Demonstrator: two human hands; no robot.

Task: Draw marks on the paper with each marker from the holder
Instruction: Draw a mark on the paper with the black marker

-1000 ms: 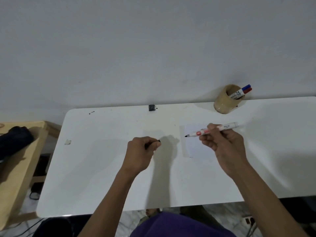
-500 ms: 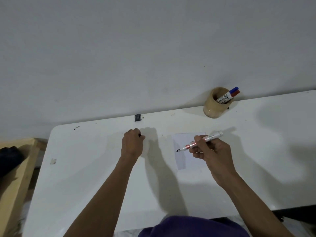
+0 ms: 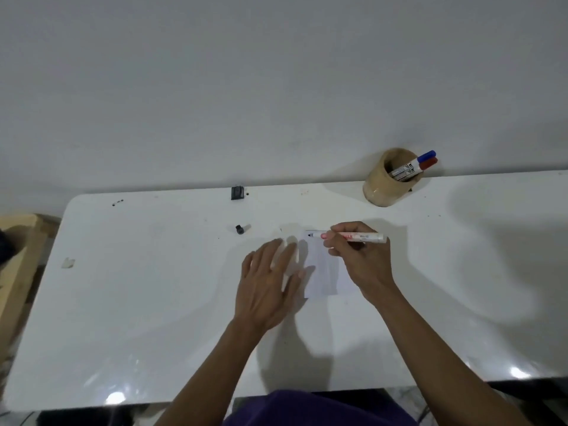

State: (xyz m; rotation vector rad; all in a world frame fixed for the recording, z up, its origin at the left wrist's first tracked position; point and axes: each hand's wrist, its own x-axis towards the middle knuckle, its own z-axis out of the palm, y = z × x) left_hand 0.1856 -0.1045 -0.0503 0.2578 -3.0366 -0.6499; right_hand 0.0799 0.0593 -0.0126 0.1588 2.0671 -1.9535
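Note:
A small white paper (image 3: 325,272) lies on the white table (image 3: 153,302). My right hand (image 3: 359,259) grips an uncapped white marker (image 3: 365,237), its black tip at the paper's far left corner. My left hand (image 3: 270,281) is flat and spread, fingers at the paper's left edge, holding nothing. The black marker cap (image 3: 240,229) lies on the table, left of and beyond the paper. A tan round holder (image 3: 385,182) at the back right tilts toward me and holds a blue-capped marker (image 3: 425,156) and a red-capped marker (image 3: 428,163).
A small black block (image 3: 237,192) sits at the table's far edge by the grey wall. Small dark specks (image 3: 117,202) and a scrap of tape (image 3: 67,262) mark the left side. A wooden piece of furniture (image 3: 18,241) stands beyond the table's left edge.
My left hand has let go of the black cap on the table and come back open beside the paper. My right hand has brought the marker tip onto the paper's far corner.

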